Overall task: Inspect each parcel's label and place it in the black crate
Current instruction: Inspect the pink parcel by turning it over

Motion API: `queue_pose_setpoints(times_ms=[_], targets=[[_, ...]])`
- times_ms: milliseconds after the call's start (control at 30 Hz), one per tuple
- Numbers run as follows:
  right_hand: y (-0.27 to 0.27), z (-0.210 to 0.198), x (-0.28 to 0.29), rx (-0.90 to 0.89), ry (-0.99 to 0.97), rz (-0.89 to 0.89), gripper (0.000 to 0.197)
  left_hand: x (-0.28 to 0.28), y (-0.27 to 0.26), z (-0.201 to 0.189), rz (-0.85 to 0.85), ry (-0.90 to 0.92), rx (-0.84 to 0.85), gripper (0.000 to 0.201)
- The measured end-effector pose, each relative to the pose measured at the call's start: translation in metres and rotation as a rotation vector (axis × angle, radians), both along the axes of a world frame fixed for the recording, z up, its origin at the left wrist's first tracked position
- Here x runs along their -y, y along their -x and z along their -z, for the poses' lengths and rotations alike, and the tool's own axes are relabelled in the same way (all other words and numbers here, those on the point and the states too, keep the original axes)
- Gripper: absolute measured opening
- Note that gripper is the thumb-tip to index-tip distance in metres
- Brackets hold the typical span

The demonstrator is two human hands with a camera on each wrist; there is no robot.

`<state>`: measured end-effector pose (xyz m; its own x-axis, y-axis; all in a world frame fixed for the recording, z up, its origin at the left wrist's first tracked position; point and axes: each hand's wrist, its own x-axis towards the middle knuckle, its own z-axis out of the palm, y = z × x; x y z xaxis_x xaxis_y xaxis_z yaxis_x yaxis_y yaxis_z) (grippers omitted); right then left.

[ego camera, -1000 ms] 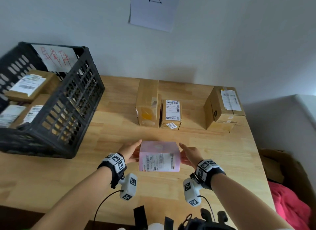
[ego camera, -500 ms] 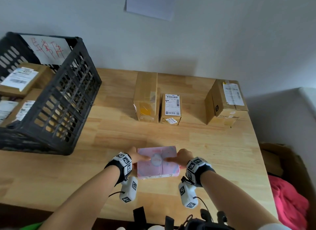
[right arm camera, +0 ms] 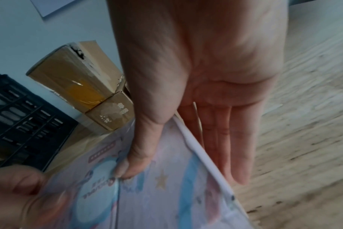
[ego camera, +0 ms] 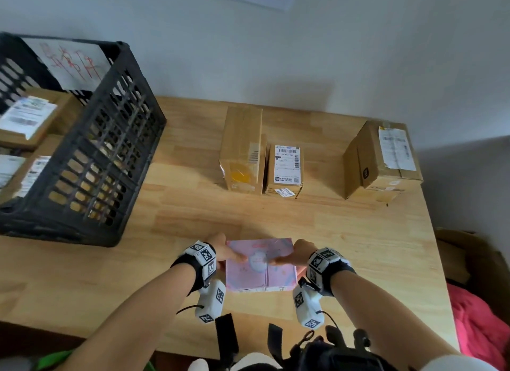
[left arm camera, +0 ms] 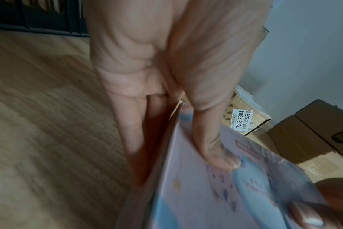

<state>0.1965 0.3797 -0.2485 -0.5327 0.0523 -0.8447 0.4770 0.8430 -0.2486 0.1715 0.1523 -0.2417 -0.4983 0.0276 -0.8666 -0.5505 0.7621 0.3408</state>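
A pink printed parcel [ego camera: 260, 268] is near the table's front edge, patterned face up, with no label in sight. My left hand [ego camera: 225, 253] grips its left side and my right hand [ego camera: 294, 256] its right side. Each thumb lies on top and the fingers run down the side; whether it rests on the wood I cannot tell. The left wrist view shows my left thumb [left arm camera: 211, 139] pressing the parcel [left arm camera: 215, 193]. In the right wrist view my right thumb [right arm camera: 139, 147] does the same on the parcel [right arm camera: 157, 201]. The black crate [ego camera: 105, 161] stands at the left, holding several labelled parcels.
Three brown parcels stand toward the back: a tall one [ego camera: 242, 147], a small labelled one [ego camera: 285, 166] against it, and a larger one [ego camera: 383, 161] at the right corner. Bare wood lies between the crate and my hands. Beyond the table's right edge are a red cloth [ego camera: 480, 326] and a cardboard box.
The pink parcel tipped from label facing me to patterned face up, and sank lower. My thumbs came onto its top.
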Motion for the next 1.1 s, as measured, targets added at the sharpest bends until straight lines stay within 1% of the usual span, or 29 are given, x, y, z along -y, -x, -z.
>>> queue_pose_setpoints(times_ms=[33, 100, 200, 233, 267, 300, 333, 433, 467, 500, 533, 567, 600, 667, 700, 733, 767, 833, 900, 1033, 1100], targets=[[0.002, 0.0, -0.001, 0.006, 0.002, -0.002, 0.098, 0.0, 0.001, -0.001, 0.006, -0.008, 0.006, 0.094], [0.003, -0.004, -0.001, 0.012, -0.014, -0.003, 0.099, 0.0, 0.002, -0.002, 0.002, -0.009, 0.009, 0.098], [-0.001, -0.006, 0.001, 0.011, 0.005, 0.011, 0.096, 0.0, -0.002, -0.002, 0.003, 0.014, -0.019, 0.094], [-0.003, -0.004, 0.001, 0.02, 0.018, 0.029, 0.094, -0.001, -0.004, 0.0, 0.004, 0.02, -0.026, 0.097], [-0.006, -0.005, 0.003, 0.026, 0.043, 0.059, 0.091, 0.001, -0.004, 0.006, -0.011, 0.011, -0.031, 0.104], [-0.008, -0.003, 0.003, 0.026, 0.053, 0.085, 0.085, 0.001, -0.006, 0.01, -0.033, 0.003, -0.043, 0.112], [-0.011, -0.006, 0.004, 0.019, 0.064, 0.098, 0.078, 0.0, -0.008, 0.01, -0.049, -0.003, -0.044, 0.115], [-0.019, -0.016, 0.009, 0.007, 0.069, 0.08, 0.062, -0.001, -0.009, 0.01, -0.085, 0.005, -0.036, 0.102], [-0.021, -0.022, 0.011, 0.012, 0.076, 0.082, 0.057, 0.002, -0.007, 0.022, -0.116, -0.01, -0.035, 0.106], [-0.022, -0.027, 0.008, 0.01, 0.08, 0.077, 0.048, 0.007, -0.002, 0.048, -0.161, -0.033, -0.042, 0.116], [-0.023, -0.033, 0.004, -0.008, 0.1, 0.088, 0.039, 0.008, 0.001, 0.063, -0.191, -0.054, -0.053, 0.123], [-0.021, -0.038, -0.002, -0.017, 0.099, 0.107, 0.036, 0.007, 0.005, 0.071, -0.24, -0.076, -0.064, 0.121], [-0.02, -0.041, -0.011, -0.035, 0.107, 0.162, 0.038, 0.0, 0.007, 0.063, -0.292, -0.105, -0.067, 0.109], [-0.019, -0.046, -0.032, -0.072, 0.179, 0.327, 0.047, -0.031, -0.003, -0.004, -0.354, -0.181, -0.051, 0.057], [-0.017, -0.048, -0.044, -0.089, 0.18, 0.413, 0.055, -0.044, -0.006, -0.025, -0.365, -0.206, -0.041, 0.033], [-0.013, -0.049, -0.054, -0.123, 0.175, 0.487, 0.058, -0.056, -0.008, -0.036, -0.377, -0.229, -0.04, 0.017], [-0.009, -0.052, -0.062, -0.163, 0.187, 0.561, 0.058, -0.065, -0.009, -0.042, -0.372, -0.243, -0.027, 0.011], [-0.002, -0.064, -0.075, -0.26, 0.237, 0.662, 0.052, -0.08, -0.011, -0.045, -0.377, -0.268, -0.007, 0.012], [0.003, -0.073, -0.083, -0.346, 0.289, 0.701, 0.045, -0.093, -0.015, -0.046, -0.423, -0.322, 0.049, 0.01], [0.006, -0.074, -0.084, -0.467, 0.327, 0.668, 0.029, -0.115, -0.021, -0.047, -0.462, -0.42, 0.135, 0.018], [0.005, -0.073, -0.078, -0.504, 0.329, 0.613, 0.032, -0.12, -0.02, -0.043, -0.468, -0.439, 0.122, 0.029]])
